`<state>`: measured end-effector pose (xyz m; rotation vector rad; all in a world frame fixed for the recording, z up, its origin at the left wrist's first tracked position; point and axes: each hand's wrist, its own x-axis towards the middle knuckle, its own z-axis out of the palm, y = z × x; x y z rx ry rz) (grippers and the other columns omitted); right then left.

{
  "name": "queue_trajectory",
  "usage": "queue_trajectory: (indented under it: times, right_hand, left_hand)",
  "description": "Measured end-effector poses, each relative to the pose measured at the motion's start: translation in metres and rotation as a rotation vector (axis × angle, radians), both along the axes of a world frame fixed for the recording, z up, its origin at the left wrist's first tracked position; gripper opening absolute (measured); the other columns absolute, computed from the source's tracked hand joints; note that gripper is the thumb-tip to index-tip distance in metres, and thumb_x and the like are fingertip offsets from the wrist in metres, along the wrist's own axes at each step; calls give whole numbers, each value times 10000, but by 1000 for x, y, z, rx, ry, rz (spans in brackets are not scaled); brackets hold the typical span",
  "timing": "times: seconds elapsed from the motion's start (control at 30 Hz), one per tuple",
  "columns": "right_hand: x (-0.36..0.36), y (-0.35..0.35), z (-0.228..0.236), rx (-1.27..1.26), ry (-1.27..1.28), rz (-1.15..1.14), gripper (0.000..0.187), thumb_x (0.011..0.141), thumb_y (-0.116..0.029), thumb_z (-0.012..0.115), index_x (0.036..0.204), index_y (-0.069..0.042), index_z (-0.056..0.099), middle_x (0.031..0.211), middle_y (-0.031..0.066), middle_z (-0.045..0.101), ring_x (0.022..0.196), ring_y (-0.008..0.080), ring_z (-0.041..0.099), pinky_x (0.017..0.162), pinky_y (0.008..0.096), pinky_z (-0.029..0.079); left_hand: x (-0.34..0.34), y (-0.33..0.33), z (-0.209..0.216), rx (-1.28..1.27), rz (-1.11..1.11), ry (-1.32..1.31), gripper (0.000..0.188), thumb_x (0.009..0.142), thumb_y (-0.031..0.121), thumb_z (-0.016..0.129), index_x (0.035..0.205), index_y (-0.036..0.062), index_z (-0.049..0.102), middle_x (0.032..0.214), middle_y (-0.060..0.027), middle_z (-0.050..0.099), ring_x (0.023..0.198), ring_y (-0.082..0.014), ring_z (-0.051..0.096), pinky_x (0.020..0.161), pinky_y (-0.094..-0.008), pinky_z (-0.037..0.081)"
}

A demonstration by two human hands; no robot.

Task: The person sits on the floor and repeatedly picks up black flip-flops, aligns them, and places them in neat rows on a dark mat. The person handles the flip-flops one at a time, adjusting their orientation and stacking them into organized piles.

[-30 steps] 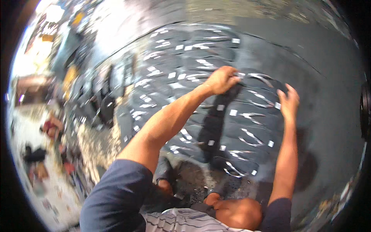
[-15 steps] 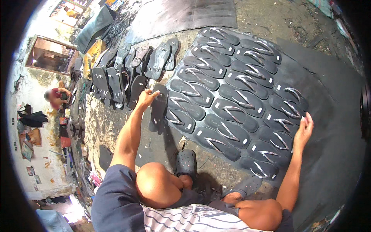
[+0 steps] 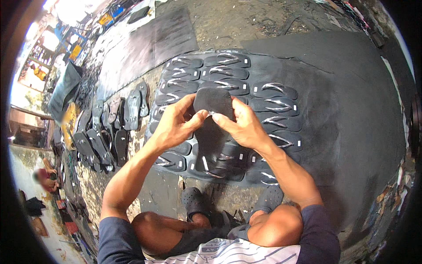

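Fingers (image 3: 198, 118) of both hands pinch one black sole (image 3: 213, 125), held upright in the air above the mat (image 3: 351, 110). The left hand (image 3: 176, 123) grips its edge at 9 o'clock, thumb toward the middle; the right hand (image 3: 244, 127) grips at 3 o'clock, and its fingertips meet the left thumb at a small pale spot near the waist of the sole. Both hands are closed on it, neither spread wide.

To do this well, I judge the sole should stay braced by the left hand while the right does the fine work at that spot; a firm pinch close to the spot keeps the soft rubber from bending away. Whether a strap is being fed through I cannot tell.

Beneath the hands the rows of sandals (image 3: 272, 105) cover the mat from 10 to 5 o'clock, touching one another, so nothing can be set down there without overlap. The bare stretch of mat lies at 2 to 4 o'clock, well apart from the rows. At 9 o'clock a second heap of sandals (image 3: 110, 132) crowds the ground (image 3: 246, 22). The person's clogs (image 3: 195, 203) sit just beside the mat's near edge at 6 o'clock, knees close behind, so elbows have little room to drop.
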<state>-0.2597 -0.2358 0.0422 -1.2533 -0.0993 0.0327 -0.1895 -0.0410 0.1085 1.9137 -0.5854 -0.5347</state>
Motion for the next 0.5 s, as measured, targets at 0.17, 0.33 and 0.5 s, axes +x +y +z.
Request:
queue_trajectory:
  times: [0.17, 0.33, 0.5]
  right_hand:
    - [-17, -24, 11, 55, -32, -92, 432, 986, -125, 647, 1360, 44, 513, 1253, 118, 631, 1142, 160, 592, 991, 329, 494]
    - [-20, -58, 12, 84, -35, -138, 421, 995, -131, 630, 1363, 35, 509, 1263, 114, 624, 1146, 154, 584, 999, 324, 480]
    - [-13, -112, 19, 98, -115, -405, 279, 1010, -134, 621, 1232, 28, 576, 1122, 81, 677, 992, 124, 637, 883, 295, 524]
  left_hand:
    - [-3, -35, 3, -135, -71, 120, 436, 1001, 191, 672, 1356, -22, 535, 1179, -48, 655, 1031, -101, 611, 895, -281, 504]
    - [-8, -72, -3, -240, -33, 174, 494, 1018, 289, 642, 1392, -10, 518, 1239, -61, 651, 1091, -123, 605, 992, -308, 467]
    - [-15, -68, -39, -133, -172, 485, 519, 1034, 436, 582, 1338, 15, 586, 1157, -15, 668, 1048, -110, 582, 977, -306, 441]
